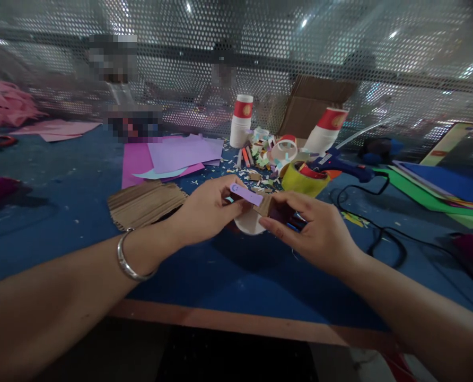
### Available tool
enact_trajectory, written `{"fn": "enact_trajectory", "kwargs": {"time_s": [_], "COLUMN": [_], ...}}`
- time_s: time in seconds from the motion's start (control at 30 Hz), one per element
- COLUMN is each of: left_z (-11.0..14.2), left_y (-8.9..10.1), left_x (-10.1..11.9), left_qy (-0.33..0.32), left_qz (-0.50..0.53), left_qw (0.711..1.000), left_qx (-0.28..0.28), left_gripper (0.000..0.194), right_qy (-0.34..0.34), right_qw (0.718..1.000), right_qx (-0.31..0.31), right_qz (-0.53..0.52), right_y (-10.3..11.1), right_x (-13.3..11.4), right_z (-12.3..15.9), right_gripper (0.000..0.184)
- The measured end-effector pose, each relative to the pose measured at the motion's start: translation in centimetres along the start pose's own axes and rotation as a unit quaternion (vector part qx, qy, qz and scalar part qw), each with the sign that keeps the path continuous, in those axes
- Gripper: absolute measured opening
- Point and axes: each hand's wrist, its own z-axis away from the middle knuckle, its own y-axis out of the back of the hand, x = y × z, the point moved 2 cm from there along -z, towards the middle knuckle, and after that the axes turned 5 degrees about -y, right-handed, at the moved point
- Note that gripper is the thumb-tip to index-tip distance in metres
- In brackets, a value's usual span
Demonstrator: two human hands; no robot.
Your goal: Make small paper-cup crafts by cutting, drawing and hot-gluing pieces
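Note:
Over the table, my left hand [207, 209] pinches a short purple paper strip [245, 194] between thumb and fingers. A small curly mark shows at the strip's left end. Its right end lies against a small brown cardboard piece [265, 203], which my right hand [320, 225] grips between thumb and fingers. Just below both hands is a white, round-edged thing [249, 225], perhaps a paper cup; the fingers hide most of it. Something dark and bluish shows partly behind my right fingers, too hidden to name.
Paper scraps, stacked cups [240, 130] and a yellow tape roll [306, 180] lie ahead. A blue glue gun [343, 163] rests on the roll, its black cord [383, 231] looping rightward. Corrugated cardboard [147, 204] and purple paper [186, 151] lie left, coloured sheets [439, 185] right. Perforated metal [189, 69] stands behind.

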Motion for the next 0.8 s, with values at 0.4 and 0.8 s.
{"fn": "enact_trajectory", "kwargs": {"time_s": [0.4,0.8], "left_z": [1.0,0.7], "left_y": [-0.9,-1.0], "left_x": [1.2,0.7], "left_qy": [0.131,0.132], "left_qz": [0.314,0.315], "left_qw": [0.938,0.940], "left_qx": [-0.062,-0.001], "left_gripper": [0.043,0.034], "right_qy": [-0.027,-0.051], "right_qw": [0.999,0.995], "right_qx": [-0.042,-0.067], "right_qz": [-0.013,-0.054], "right_y": [0.1,-0.1], "right_x": [0.4,0.3], "right_z": [-0.3,-0.3], "right_gripper": [0.026,0.040]}}
